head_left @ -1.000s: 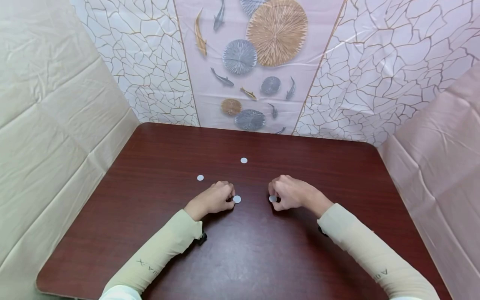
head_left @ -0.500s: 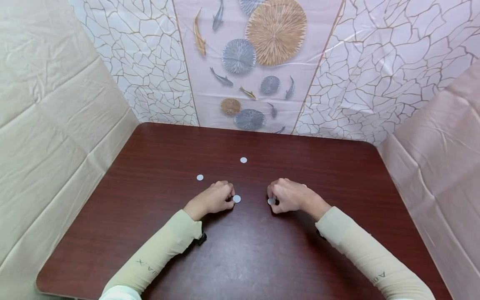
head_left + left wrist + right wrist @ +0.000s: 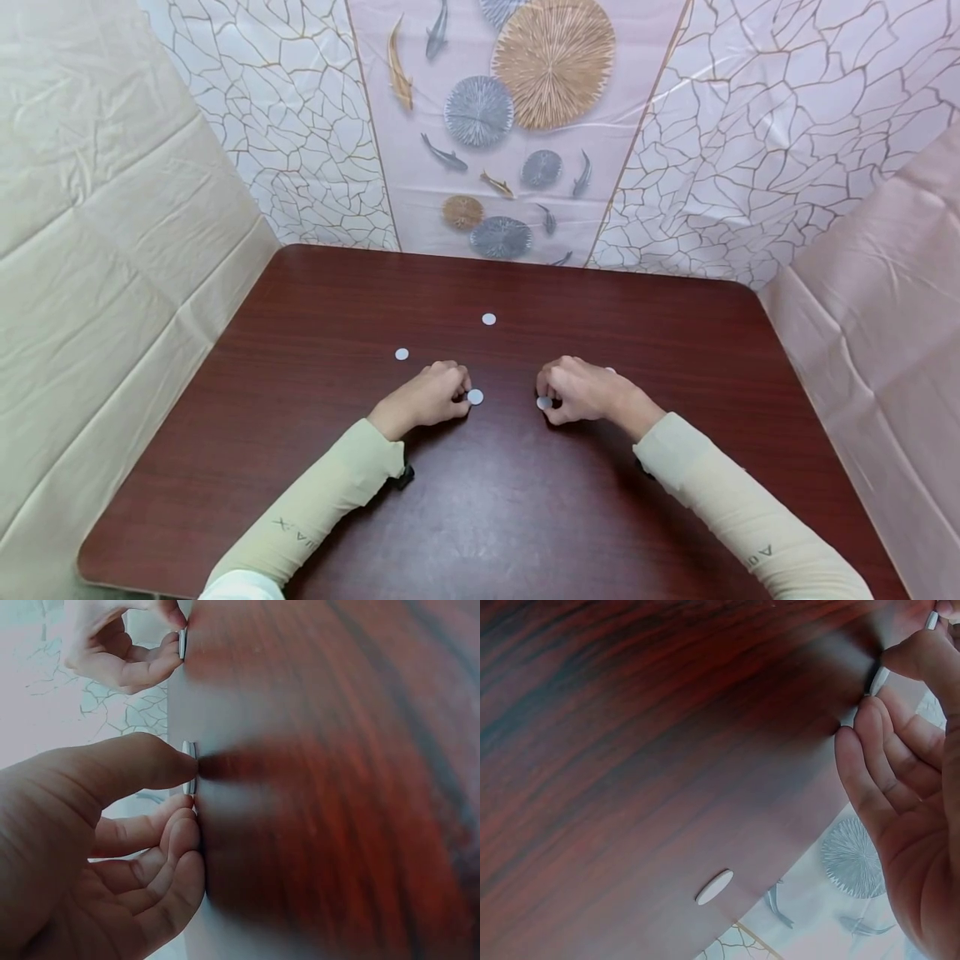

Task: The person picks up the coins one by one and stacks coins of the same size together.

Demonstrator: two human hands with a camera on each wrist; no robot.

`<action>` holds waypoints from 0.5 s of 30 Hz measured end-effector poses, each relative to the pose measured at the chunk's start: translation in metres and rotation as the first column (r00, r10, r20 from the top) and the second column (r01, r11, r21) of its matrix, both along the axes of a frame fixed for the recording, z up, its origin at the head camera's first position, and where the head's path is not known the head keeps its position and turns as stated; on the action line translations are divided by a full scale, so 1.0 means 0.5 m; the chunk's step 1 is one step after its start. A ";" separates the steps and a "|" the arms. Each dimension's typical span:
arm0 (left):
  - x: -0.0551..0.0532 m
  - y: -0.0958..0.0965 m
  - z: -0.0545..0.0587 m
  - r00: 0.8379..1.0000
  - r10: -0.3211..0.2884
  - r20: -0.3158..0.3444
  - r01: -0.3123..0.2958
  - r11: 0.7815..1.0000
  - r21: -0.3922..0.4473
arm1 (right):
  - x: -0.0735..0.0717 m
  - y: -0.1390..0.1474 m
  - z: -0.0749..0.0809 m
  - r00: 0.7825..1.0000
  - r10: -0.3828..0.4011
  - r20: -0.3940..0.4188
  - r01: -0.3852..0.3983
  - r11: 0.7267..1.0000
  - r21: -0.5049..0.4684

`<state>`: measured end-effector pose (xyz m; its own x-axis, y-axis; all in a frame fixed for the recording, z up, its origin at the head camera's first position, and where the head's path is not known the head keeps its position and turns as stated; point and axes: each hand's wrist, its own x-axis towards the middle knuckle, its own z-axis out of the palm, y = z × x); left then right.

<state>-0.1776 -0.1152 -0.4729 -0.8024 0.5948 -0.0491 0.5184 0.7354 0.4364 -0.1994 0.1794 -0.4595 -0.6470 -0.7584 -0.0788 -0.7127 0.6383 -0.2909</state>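
My left hand [image 3: 429, 395] is low over the brown table, thumb and fingers pinching a small flat white disc [image 3: 476, 397] by its left edge. To the right, my right hand [image 3: 583, 388] pinches a second white disc [image 3: 544, 402] between thumb and fingertips. A short gap separates the two discs. In the left wrist view the held disc [image 3: 190, 784] appears edge-on at the table surface, partly covered by the thumb. The right wrist view likewise has its disc [image 3: 879, 681] close to the wood.
Two more white discs lie farther off, one at left [image 3: 402, 354] and one at the back [image 3: 489, 319]. Another disc [image 3: 715, 887] lies beyond my right hand, mostly hidden in the head view. The table [image 3: 337, 300] meets patterned cloth walls at the back and sides.
My right hand has shifted slightly toward me with its disc, and an edge of the disc behind it now shows. The left hand and its disc stay in place.
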 end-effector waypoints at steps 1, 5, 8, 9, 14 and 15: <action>0.000 0.000 0.001 1.000 0.000 0.004 0.000 1.000 0.001 | 0.000 0.001 0.001 1.000 -0.002 0.007 0.002 1.000 0.001; -0.002 -0.006 0.006 0.999 -0.016 0.046 0.015 1.000 0.017 | -0.001 0.004 0.004 0.999 0.003 0.035 -0.002 1.000 -0.013; -0.005 -0.013 0.011 0.994 -0.029 0.102 0.026 0.999 0.030 | -0.001 0.005 0.004 0.998 0.010 0.062 -0.009 1.000 -0.027; -0.007 -0.017 0.013 0.992 -0.032 0.118 0.029 0.999 0.030 | -0.002 0.006 0.004 0.998 0.013 0.067 -0.011 1.000 -0.028; -0.019 -0.033 0.021 0.992 -0.061 0.112 0.056 0.997 0.046 | -0.004 0.008 0.002 0.996 0.013 0.083 -0.010 0.999 -0.036; -0.022 -0.036 0.023 0.993 -0.065 0.095 0.060 0.997 0.054 | -0.005 0.008 0.003 0.996 0.013 0.084 -0.010 0.999 -0.036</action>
